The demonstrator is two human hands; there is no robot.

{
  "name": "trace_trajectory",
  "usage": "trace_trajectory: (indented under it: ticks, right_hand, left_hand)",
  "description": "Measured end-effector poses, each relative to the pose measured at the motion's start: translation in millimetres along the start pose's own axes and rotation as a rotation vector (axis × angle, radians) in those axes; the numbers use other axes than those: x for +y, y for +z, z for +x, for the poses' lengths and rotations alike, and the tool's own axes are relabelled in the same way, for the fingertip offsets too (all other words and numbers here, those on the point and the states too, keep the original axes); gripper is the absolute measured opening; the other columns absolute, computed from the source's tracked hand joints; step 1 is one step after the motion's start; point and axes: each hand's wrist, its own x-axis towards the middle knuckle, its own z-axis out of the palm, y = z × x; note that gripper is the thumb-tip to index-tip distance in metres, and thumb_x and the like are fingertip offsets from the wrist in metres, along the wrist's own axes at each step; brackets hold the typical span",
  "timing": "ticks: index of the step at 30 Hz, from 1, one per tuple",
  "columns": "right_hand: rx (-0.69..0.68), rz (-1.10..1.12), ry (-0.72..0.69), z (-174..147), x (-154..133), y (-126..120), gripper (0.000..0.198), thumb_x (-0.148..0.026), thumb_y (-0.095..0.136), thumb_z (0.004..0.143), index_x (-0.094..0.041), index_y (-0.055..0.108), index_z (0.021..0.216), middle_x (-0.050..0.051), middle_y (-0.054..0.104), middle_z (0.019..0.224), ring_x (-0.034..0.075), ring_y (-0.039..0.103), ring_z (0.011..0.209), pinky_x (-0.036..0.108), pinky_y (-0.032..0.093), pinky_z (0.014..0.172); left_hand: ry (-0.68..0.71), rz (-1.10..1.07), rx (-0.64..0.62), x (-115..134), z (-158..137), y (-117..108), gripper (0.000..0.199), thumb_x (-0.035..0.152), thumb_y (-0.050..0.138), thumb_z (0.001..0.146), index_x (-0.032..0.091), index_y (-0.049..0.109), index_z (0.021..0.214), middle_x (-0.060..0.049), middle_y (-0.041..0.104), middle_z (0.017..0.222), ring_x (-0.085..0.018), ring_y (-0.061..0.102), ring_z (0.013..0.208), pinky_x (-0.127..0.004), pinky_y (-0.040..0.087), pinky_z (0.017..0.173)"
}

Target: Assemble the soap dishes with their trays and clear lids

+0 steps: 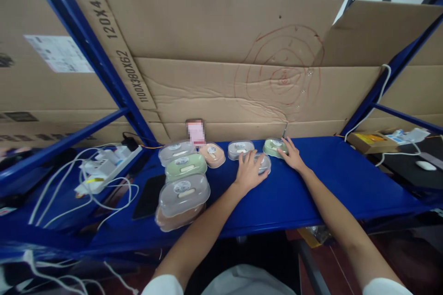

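My left hand is spread over a small grey lidded box, fingers across its top and thumb at its front edge. Much of that box is hidden beneath the hand. My right hand has its fingers and thumb around the right end of a light green lidded box, which sits on the blue tabletop. Directly behind my left fingertips is another grey box with a clear lid. All these boxes are low and rounded, with a round label on top where it shows.
To the left, grey, green and peach boxes stand close together, with a grey box over a peach one in front. A black tablet-like slab and a power strip with white cables lie further left. Cardboard walls the back.
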Motion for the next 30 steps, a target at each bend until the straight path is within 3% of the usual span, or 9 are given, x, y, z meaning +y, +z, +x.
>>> trace_trajectory:
  ticks: [4, 10, 14, 20, 30]
  right_hand:
    - [-0.023, 0.044, -0.073, 0.7, 0.1, 1.3, 0.083, -0.074, 0.055, 0.095, -0.026, 0.042, 0.16, 0.018, 0.036, 0.17, 0.035, 0.037, 0.159, 0.058, 0.037, 0.127]
    - [-0.044, 0.068, -0.135, 2.0, 2.2, 4.8, 0.081, -0.066, 0.063, 0.09, -0.022, 0.043, 0.155, 0.02, 0.045, 0.161, 0.036, 0.04, 0.155, 0.058, 0.033, 0.128]
    - [-0.048, 0.065, -0.13, 0.5, -0.7, 3.7, 0.081, -0.063, 0.062, 0.092, -0.023, 0.038, 0.159, 0.02, 0.039, 0.164, 0.037, 0.037, 0.157, 0.061, 0.034, 0.127]
    - [-0.045, 0.05, -0.095, -2.6, -5.3, 0.6, 0.088, -0.067, 0.059, 0.094, -0.026, 0.029, 0.165, 0.02, 0.018, 0.173, 0.041, 0.029, 0.16, 0.063, 0.035, 0.125]
    - [-0.042, 0.062, -0.089, -2.1, -3.6, 2.4, 0.089, -0.071, 0.059, 0.094, -0.027, 0.029, 0.166, 0.019, 0.018, 0.173, 0.041, 0.026, 0.162, 0.065, 0.034, 0.125]
  left_hand:
    - [-0.025, -0.03, -0.03, -1.4, 0.5, -1.0, 0.069, 0.05, 0.071, 0.09, 0.022, 0.056, 0.15, -0.019, 0.053, 0.156, -0.038, 0.049, 0.143, -0.061, 0.035, 0.12]
    - [-0.015, -0.032, -0.031, 0.0, -0.9, -3.0, 0.065, 0.042, 0.07, 0.086, 0.02, 0.057, 0.146, -0.02, 0.052, 0.156, -0.039, 0.05, 0.142, -0.06, 0.035, 0.12]
    - [-0.01, -0.044, -0.013, -1.0, -0.1, -1.5, 0.061, 0.041, 0.07, 0.087, 0.021, 0.058, 0.144, -0.018, 0.053, 0.156, -0.038, 0.051, 0.141, -0.061, 0.035, 0.12]
    - [-0.009, -0.053, 0.037, -0.8, 0.0, -0.1, 0.06, 0.043, 0.072, 0.087, 0.022, 0.06, 0.143, -0.017, 0.05, 0.159, -0.036, 0.049, 0.144, -0.06, 0.031, 0.124]
    - [-0.003, -0.083, 0.058, 0.9, -0.5, -4.8, 0.054, 0.033, 0.073, 0.08, 0.02, 0.064, 0.131, -0.017, 0.05, 0.159, -0.035, 0.048, 0.146, -0.062, 0.024, 0.129]
